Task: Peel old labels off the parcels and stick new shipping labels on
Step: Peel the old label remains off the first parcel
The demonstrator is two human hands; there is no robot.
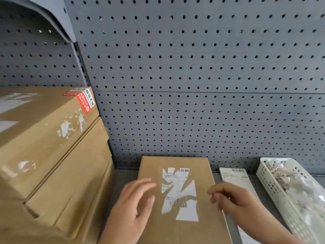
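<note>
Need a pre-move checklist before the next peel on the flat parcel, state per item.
1. Surface clear: not ok; torn pieces of the old label are stuck on the flat parcel.
2. Parcel steadied: cannot tell; left hand has straight fingers over its left part, contact blurred.
3. Pinch ready: cannot tell; right hand has curled fingers at the parcel's right edge, blurred.
4. Replacement at hand: ok; new shipping label lies just right of the parcel.
5. Scrap bin: ok; white basket at far right, holding scraps.
</note>
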